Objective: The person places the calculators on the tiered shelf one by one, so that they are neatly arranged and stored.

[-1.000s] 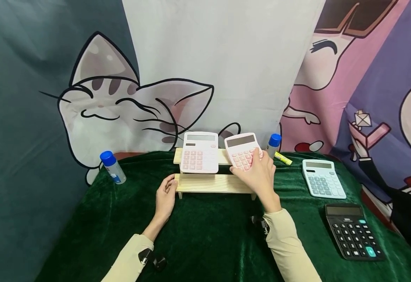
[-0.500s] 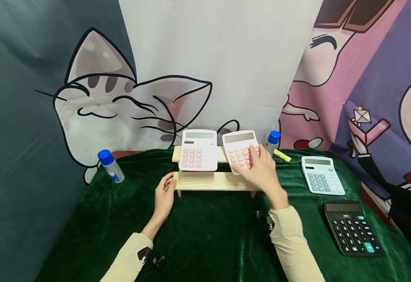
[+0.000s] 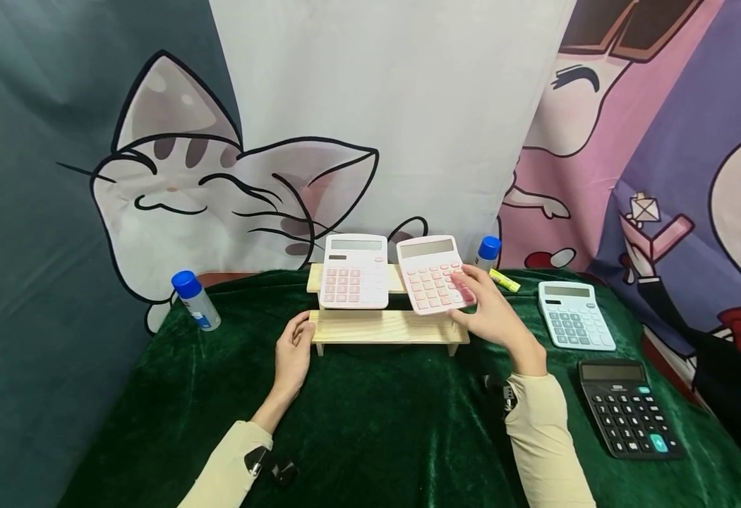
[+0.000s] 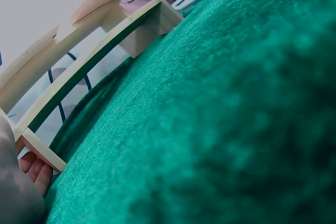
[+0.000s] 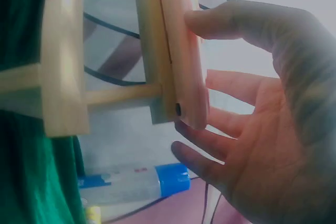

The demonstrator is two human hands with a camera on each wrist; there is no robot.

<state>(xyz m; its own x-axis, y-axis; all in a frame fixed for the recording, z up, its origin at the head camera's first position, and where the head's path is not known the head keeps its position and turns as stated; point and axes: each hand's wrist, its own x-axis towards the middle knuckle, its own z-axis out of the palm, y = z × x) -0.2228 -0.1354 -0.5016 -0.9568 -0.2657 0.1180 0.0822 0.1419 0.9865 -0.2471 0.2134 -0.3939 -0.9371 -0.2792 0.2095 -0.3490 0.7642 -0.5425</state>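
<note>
A two-tier wooden stand [image 3: 389, 327] has its lower left end gripped by my left hand [image 3: 293, 358]; fingers curl around its end piece in the left wrist view. On the upper tier, a pink calculator [image 3: 430, 286] leans back, slightly tilted sideways. My right hand [image 3: 497, 316] is at that calculator's lower right corner, thumb at the bottom edge and fingers extended along the right side. Seen from the right wrist, the thumb touches the pink calculator's edge [image 5: 181, 51] and the fingers spread loosely beside it. A pale pink-and-white calculator [image 3: 354, 274] stands to its left.
On the green cloth [image 3: 370, 423] at right lie a light blue calculator [image 3: 576, 316] and a black calculator [image 3: 629, 409]. Blue-capped bottles stand left [image 3: 196, 301] and behind the stand's right end [image 3: 488, 252], near a yellow stick [image 3: 505, 281]. A printed curtain hangs behind.
My right hand has slid rightward from the pink calculator's face to its lower right corner, and the calculator has turned slightly. My left hand stays on the stand. The view has shifted slightly.
</note>
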